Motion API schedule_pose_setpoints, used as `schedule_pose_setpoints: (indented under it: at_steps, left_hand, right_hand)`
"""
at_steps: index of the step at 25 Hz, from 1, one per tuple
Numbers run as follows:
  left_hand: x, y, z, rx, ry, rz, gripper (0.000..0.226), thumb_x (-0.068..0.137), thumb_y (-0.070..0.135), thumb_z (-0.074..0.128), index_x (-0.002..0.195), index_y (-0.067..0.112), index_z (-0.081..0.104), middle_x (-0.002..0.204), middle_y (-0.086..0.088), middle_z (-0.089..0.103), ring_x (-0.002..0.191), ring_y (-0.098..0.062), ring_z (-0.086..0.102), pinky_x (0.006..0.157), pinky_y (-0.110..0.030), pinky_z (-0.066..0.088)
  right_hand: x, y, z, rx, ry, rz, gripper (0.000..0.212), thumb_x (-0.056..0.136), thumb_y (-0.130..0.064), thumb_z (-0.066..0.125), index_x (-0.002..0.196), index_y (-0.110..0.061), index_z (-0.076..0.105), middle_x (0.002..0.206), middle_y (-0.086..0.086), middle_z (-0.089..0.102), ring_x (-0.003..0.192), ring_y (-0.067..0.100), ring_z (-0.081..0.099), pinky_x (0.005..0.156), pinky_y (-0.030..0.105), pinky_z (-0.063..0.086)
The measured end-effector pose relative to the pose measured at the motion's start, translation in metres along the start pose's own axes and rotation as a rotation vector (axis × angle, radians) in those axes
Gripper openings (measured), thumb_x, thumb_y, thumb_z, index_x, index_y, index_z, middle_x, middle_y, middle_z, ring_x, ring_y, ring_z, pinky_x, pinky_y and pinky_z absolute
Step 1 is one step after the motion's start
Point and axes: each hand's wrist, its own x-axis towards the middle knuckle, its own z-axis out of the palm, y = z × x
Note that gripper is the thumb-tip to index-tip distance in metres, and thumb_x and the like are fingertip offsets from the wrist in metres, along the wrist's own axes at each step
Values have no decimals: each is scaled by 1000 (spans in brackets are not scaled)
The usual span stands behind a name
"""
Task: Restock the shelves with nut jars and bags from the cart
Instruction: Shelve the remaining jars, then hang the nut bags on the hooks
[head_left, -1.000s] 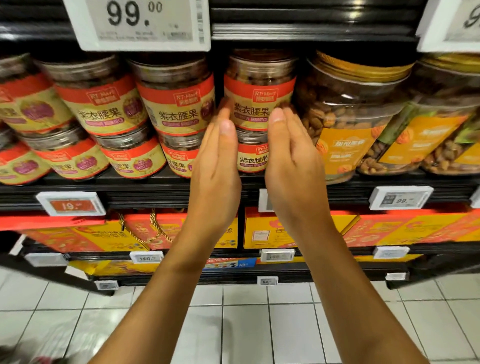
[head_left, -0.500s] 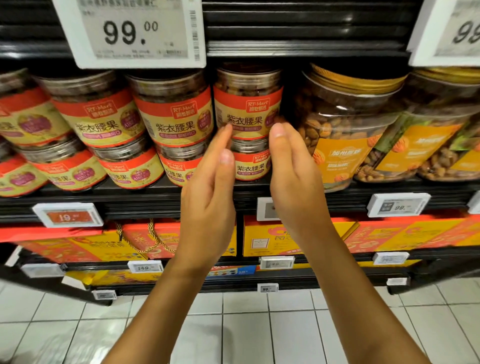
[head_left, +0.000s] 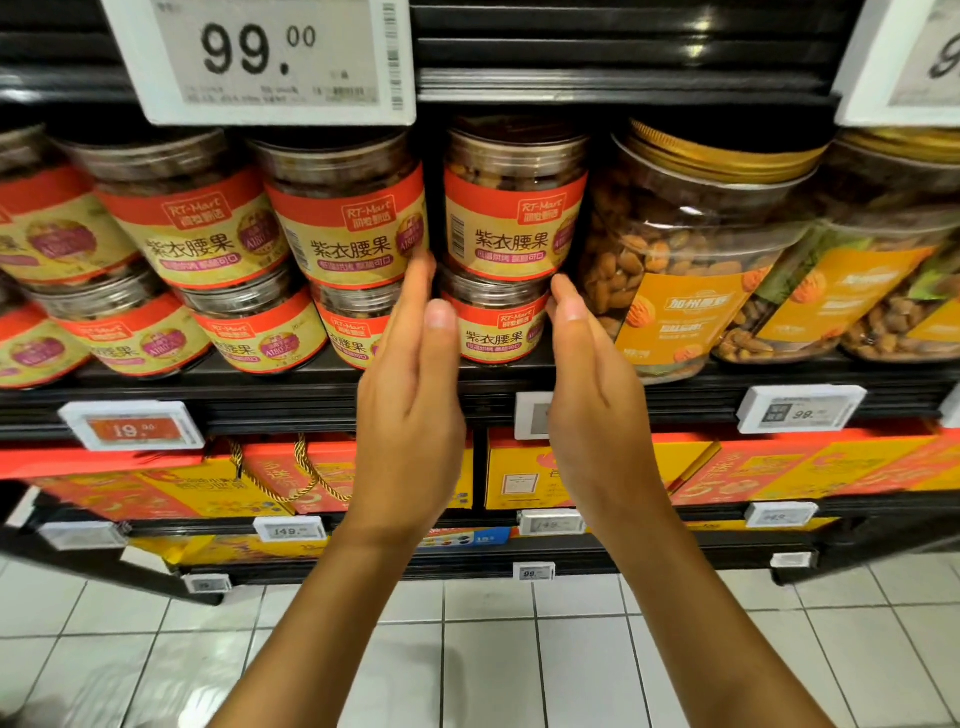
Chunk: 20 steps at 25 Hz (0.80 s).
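Nut jars (head_left: 511, 223), two stacked, flanked by left hand (head_left: 410, 415), right hand (head_left: 597, 410).

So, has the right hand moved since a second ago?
Yes, the right hand dropped: from level with the top jar to the bottom jar.

a supermarket aisle. dark shelves (head_left: 623, 384) carry stacked labelled nut jars (head_left: 514, 223) and boxed gift sets (head_left: 597, 467). electronic price tags (head_left: 270, 57) are clipped along the edges, above a white tiled floor (head_left: 493, 660).
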Motion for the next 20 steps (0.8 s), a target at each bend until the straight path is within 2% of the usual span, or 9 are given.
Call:
schedule_pose_setpoints:
  at_steps: [4,7,10,13,17,20]
  left_hand:
    - [-9,-4,1,-10,0,-106,52,92,43,32,142,27,34,146,16,39,132,10,33,114,-22,28]
    - [-2,-3,6,-25,8,-114,56,92,44,32,144,24,33,147,18,37,132,12,31,115,-23,27]
    - [9,1,13,-28,95,-118,58,90,44,33,143,21,37,144,16,41,131,9,35,114,-25,28]
    - [11,6,22,-7,153,-117,58,88,41,34,141,18,42,143,13,44,130,6,37,114,-26,29]
    - [11,4,16,-42,119,-123,55,89,40,36,139,19,45,142,9,48,130,3,41,113,-31,32]
    - [12,1,10,-119,81,-160,55,88,39,38,139,19,45,141,9,49,129,3,42,113,-31,32]
  right_hand:
    - [7,1,1,59,-2,39,67,84,-51,29,144,-21,31,150,-11,32,137,-3,26,117,31,23]
    - [9,1,4,55,12,43,66,85,-50,29,144,-21,31,150,-9,33,137,-1,27,117,32,23]
    - [14,0,5,49,67,48,53,96,-44,29,143,-19,35,148,-5,39,136,4,32,116,34,26]
    - [18,-3,9,4,77,46,58,94,-46,27,140,-15,42,144,0,44,135,10,37,114,37,28]
    - [11,0,12,6,69,16,64,87,-49,26,141,-18,41,146,-2,43,136,9,35,114,38,28]
    - [10,3,8,54,46,17,60,91,-46,28,142,-16,39,147,-2,41,137,7,34,115,37,28]
